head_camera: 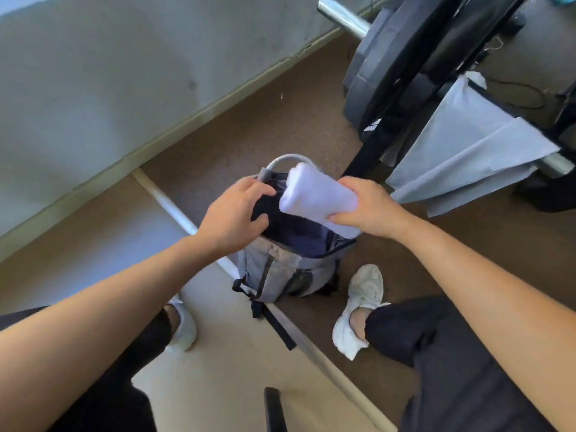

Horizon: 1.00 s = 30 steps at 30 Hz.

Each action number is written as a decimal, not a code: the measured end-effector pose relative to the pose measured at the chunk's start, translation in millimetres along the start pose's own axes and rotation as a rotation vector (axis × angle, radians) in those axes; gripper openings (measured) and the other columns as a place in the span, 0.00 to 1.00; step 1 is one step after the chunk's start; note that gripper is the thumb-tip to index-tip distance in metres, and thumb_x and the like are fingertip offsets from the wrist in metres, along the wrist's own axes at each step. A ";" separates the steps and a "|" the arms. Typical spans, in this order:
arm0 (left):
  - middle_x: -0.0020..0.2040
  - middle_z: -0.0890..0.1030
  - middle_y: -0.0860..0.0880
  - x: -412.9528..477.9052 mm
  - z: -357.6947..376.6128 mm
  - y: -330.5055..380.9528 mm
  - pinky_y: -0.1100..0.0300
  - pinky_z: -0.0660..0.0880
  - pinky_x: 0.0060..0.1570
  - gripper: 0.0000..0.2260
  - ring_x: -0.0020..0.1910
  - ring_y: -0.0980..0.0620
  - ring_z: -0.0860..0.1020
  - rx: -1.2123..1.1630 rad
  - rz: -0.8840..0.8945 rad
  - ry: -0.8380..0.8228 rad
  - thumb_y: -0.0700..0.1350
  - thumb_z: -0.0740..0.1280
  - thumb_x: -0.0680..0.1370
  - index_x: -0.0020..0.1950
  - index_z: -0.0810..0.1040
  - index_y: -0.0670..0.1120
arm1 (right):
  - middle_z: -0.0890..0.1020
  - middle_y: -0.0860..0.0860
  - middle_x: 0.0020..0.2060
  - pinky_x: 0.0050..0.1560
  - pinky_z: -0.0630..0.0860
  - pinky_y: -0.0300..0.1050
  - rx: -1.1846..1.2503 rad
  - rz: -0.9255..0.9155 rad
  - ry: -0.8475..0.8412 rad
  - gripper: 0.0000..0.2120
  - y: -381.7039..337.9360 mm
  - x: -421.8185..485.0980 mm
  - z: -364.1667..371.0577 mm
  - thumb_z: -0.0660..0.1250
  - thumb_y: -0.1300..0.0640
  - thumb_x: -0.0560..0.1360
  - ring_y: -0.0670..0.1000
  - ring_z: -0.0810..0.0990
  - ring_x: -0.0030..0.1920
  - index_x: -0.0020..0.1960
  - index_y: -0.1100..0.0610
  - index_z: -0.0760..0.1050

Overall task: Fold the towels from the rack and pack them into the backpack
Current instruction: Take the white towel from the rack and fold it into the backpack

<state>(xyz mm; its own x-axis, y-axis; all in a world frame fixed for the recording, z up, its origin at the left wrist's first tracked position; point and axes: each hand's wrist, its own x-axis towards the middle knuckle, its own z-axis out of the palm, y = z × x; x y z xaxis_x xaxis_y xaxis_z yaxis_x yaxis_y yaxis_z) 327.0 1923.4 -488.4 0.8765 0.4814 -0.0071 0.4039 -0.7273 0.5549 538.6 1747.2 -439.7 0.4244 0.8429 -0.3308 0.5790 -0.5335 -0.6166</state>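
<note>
A grey backpack [280, 272] stands upright on the floor between my feet, its top unzipped and dark inside. My left hand [233, 210] grips the left edge of the opening and holds it wide. My right hand [367, 207] grips a folded white towel [314, 194] and holds it just over the open mouth, one end pointing away from me. Another pale towel [461, 145] hangs over a bar of the black rack [405, 113] at the right.
Black weight plates [386, 67] on a steel barbell [343, 15] lean at the upper right. A wall with a skirting board runs along the left. My white shoes [358, 310] stand either side of the backpack on brown carpet.
</note>
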 end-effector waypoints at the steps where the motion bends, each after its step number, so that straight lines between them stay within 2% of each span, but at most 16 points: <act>1: 0.68 0.75 0.48 6.1 9.4 -8.0 0.44 0.77 0.56 0.22 0.64 0.42 0.76 0.069 0.044 0.004 0.46 0.71 0.74 0.68 0.75 0.50 | 0.79 0.48 0.52 0.45 0.76 0.40 0.015 0.011 0.022 0.20 5.9 10.1 3.2 0.77 0.52 0.72 0.50 0.78 0.53 0.60 0.52 0.74; 3: 0.70 0.74 0.45 13.6 26.6 -21.3 0.40 0.76 0.58 0.28 0.65 0.38 0.74 0.180 0.117 -0.015 0.47 0.76 0.71 0.70 0.74 0.48 | 0.78 0.49 0.52 0.47 0.78 0.42 0.089 0.043 0.063 0.20 13.9 22.8 14.7 0.76 0.54 0.73 0.49 0.78 0.53 0.61 0.52 0.73; 5: 0.76 0.68 0.43 18.7 38.3 -29.2 0.40 0.72 0.66 0.40 0.72 0.36 0.68 0.251 0.150 -0.077 0.55 0.78 0.67 0.76 0.68 0.47 | 0.78 0.48 0.53 0.47 0.79 0.40 0.190 0.072 0.073 0.19 22.3 29.1 31.4 0.75 0.55 0.74 0.48 0.78 0.53 0.61 0.52 0.72; 7: 0.82 0.60 0.45 22.1 44.1 -33.8 0.42 0.62 0.74 0.49 0.80 0.39 0.59 0.292 0.185 -0.144 0.67 0.72 0.66 0.81 0.60 0.48 | 0.78 0.48 0.52 0.47 0.79 0.43 0.254 0.077 0.073 0.20 30.8 32.7 47.3 0.76 0.55 0.74 0.47 0.79 0.53 0.61 0.53 0.72; 9: 0.84 0.55 0.46 26.3 48.3 -39.4 0.41 0.53 0.78 0.54 0.82 0.40 0.52 0.357 0.219 -0.186 0.75 0.62 0.63 0.83 0.57 0.48 | 0.78 0.47 0.52 0.47 0.79 0.42 0.278 0.085 0.088 0.20 39.4 34.8 60.1 0.76 0.55 0.74 0.45 0.79 0.53 0.61 0.53 0.71; 12: 0.85 0.52 0.46 34.6 53.2 -44.6 0.36 0.50 0.78 0.59 0.83 0.38 0.49 0.476 0.246 -0.247 0.78 0.59 0.60 0.83 0.55 0.47 | 0.78 0.44 0.48 0.43 0.78 0.35 0.288 0.115 0.089 0.18 54.2 33.4 71.1 0.76 0.53 0.74 0.41 0.79 0.49 0.58 0.51 0.71; 13: 0.85 0.52 0.46 36.2 55.9 -44.8 0.34 0.50 0.77 0.59 0.82 0.36 0.49 0.493 0.246 -0.256 0.79 0.59 0.60 0.83 0.55 0.47 | 0.79 0.44 0.46 0.41 0.77 0.36 0.263 0.126 0.060 0.17 59.1 31.3 74.6 0.75 0.53 0.74 0.42 0.79 0.46 0.56 0.51 0.71; 16: 0.85 0.49 0.45 38.6 64.1 -43.6 0.32 0.48 0.76 0.62 0.82 0.34 0.46 0.550 0.223 -0.289 0.80 0.60 0.57 0.84 0.53 0.48 | 0.79 0.49 0.43 0.40 0.77 0.53 0.066 0.150 -0.075 0.15 69.0 27.2 88.6 0.74 0.52 0.73 0.52 0.79 0.43 0.52 0.52 0.69; 18: 0.85 0.44 0.44 39.2 67.8 -42.7 0.32 0.46 0.76 0.64 0.82 0.34 0.42 0.586 0.205 -0.317 0.81 0.61 0.56 0.84 0.49 0.49 | 0.79 0.51 0.44 0.41 0.75 0.54 -0.075 0.135 -0.158 0.15 69.9 26.4 99.1 0.72 0.51 0.74 0.55 0.78 0.43 0.53 0.52 0.67; 20: 0.84 0.41 0.44 38.8 69.3 -42.2 0.31 0.45 0.76 0.66 0.82 0.34 0.40 0.611 0.194 -0.331 0.81 0.62 0.55 0.84 0.46 0.49 | 0.78 0.53 0.47 0.43 0.75 0.54 -0.196 0.108 -0.217 0.15 70.1 29.5 110.1 0.70 0.52 0.76 0.58 0.78 0.46 0.55 0.54 0.66; 22: 0.84 0.40 0.43 37.7 70.6 -41.9 0.31 0.45 0.76 0.66 0.81 0.33 0.40 0.626 0.193 -0.331 0.80 0.63 0.55 0.84 0.44 0.49 | 0.77 0.57 0.54 0.49 0.76 0.56 -0.290 0.094 -0.309 0.17 74.4 42.6 128.4 0.69 0.55 0.77 0.62 0.79 0.53 0.60 0.57 0.65; 25: 0.84 0.40 0.43 36.1 71.9 -41.8 0.31 0.45 0.76 0.67 0.82 0.33 0.41 0.633 0.198 -0.333 0.80 0.63 0.55 0.84 0.42 0.49 | 0.73 0.62 0.67 0.60 0.73 0.57 -0.369 0.221 -0.475 0.26 88.1 71.0 168.4 0.70 0.56 0.77 0.66 0.75 0.64 0.69 0.61 0.62; 28: 0.84 0.40 0.43 31.2 71.0 -44.5 0.32 0.47 0.76 0.69 0.82 0.33 0.42 0.628 0.208 -0.327 0.83 0.58 0.53 0.84 0.43 0.47 | 0.68 0.61 0.73 0.66 0.69 0.59 -0.489 0.262 -0.552 0.28 104.4 82.4 203.9 0.64 0.57 0.79 0.65 0.70 0.71 0.75 0.58 0.58; 30: 0.84 0.40 0.43 29.8 69.8 -46.9 0.34 0.47 0.77 0.69 0.82 0.34 0.42 0.625 0.213 -0.333 0.83 0.56 0.51 0.84 0.43 0.47 | 0.66 0.57 0.76 0.70 0.63 0.58 -0.623 0.265 -0.587 0.29 112.4 82.8 214.8 0.61 0.54 0.80 0.62 0.65 0.74 0.78 0.55 0.55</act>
<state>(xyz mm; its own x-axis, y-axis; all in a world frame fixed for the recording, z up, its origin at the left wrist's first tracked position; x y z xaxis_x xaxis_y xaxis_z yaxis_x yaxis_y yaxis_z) 352.5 1937.7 -572.7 0.9456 0.1965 -0.2593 0.2025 -0.9793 -0.0038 489.2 1772.1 -689.9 0.2721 0.4959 -0.8247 0.8580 -0.5130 -0.0254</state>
